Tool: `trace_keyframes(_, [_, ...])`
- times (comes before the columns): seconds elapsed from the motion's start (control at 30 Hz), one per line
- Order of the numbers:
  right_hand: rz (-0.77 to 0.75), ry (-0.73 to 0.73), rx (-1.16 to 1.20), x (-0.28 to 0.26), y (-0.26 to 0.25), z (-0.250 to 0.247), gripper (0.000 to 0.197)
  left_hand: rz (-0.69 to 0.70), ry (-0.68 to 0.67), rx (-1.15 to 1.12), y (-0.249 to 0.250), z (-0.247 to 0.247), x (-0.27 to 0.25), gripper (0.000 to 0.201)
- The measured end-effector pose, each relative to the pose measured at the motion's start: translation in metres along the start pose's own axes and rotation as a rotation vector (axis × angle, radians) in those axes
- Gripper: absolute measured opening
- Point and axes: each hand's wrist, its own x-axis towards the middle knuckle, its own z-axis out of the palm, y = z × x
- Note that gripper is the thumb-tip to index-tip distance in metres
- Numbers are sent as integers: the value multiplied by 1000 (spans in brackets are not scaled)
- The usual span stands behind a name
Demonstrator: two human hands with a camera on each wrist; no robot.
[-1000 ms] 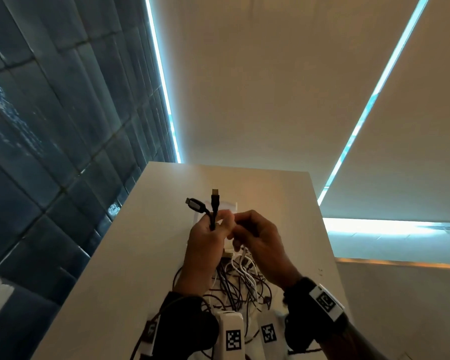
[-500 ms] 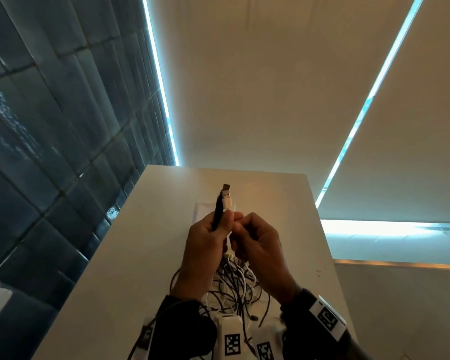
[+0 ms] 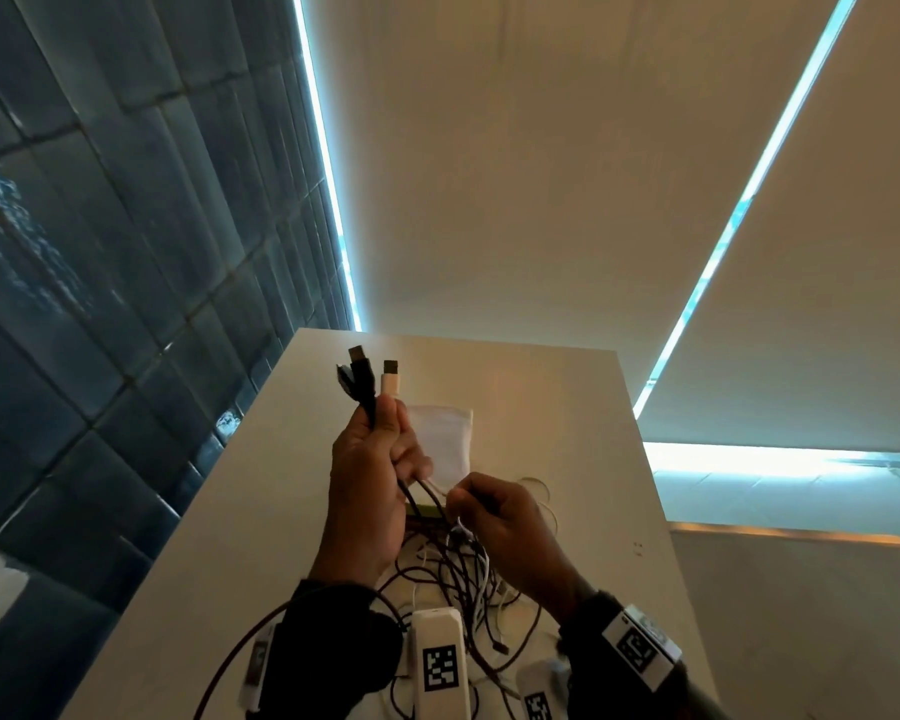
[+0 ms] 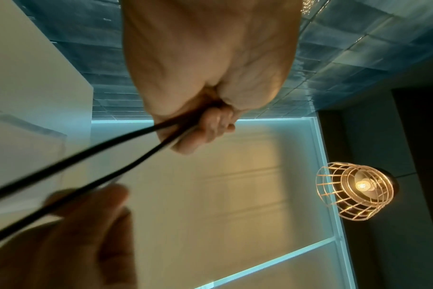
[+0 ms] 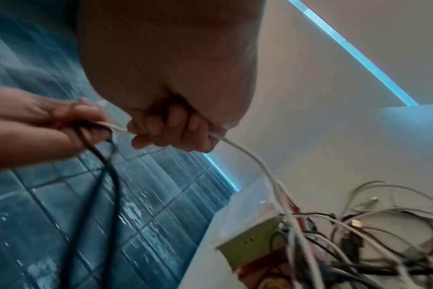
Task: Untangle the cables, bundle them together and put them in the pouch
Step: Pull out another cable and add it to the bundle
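My left hand is raised over the table and grips several cable ends: black plugs and a white plug stick up from the fist. Two black cables run down from that hand. My right hand sits lower and to the right, and its curled fingers hold a white cable that leads into the tangle of black and white cables on the table. A white pouch lies flat beyond the hands.
The white table is narrow, with a blue tiled surface off its left edge. A small yellow-green box lies under the cables. White tagged devices sit near the front edge. A caged lamp shows in the left wrist view.
My left hand has lifted with the plugs, and a white plug now stands beside the black ones. My right hand has dropped away from the left, sliding down a white cable.
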Motion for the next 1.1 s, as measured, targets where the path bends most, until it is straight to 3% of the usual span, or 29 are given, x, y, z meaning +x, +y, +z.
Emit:
trace_keyframes(0.3, [24, 22, -228, -11, 38, 1, 22, 49, 15, 200, 3, -11, -1, 22])
trace_keyframes(0.43, [18, 19, -248, -14, 56, 3, 25, 107, 69, 171, 7, -15, -2, 25])
trace_keyframes(0.6, [157, 15, -131, -18, 76, 1, 29, 121, 87, 132, 12, -20, -2, 32])
trace_keyframes(0.77, [202, 178, 111, -5, 32, -10, 28, 45, 51, 107, 11, -21, -1, 41])
trace_keyframes(0.93, [49, 203, 325, 10, -18, -14, 21, -18, 22, 170, 6, -15, -5, 42])
trace_keyframes(1.1, [-203, 18, 301, 7, -54, -4, 19, -73, -32, 323, 4, -10, -7, 32])
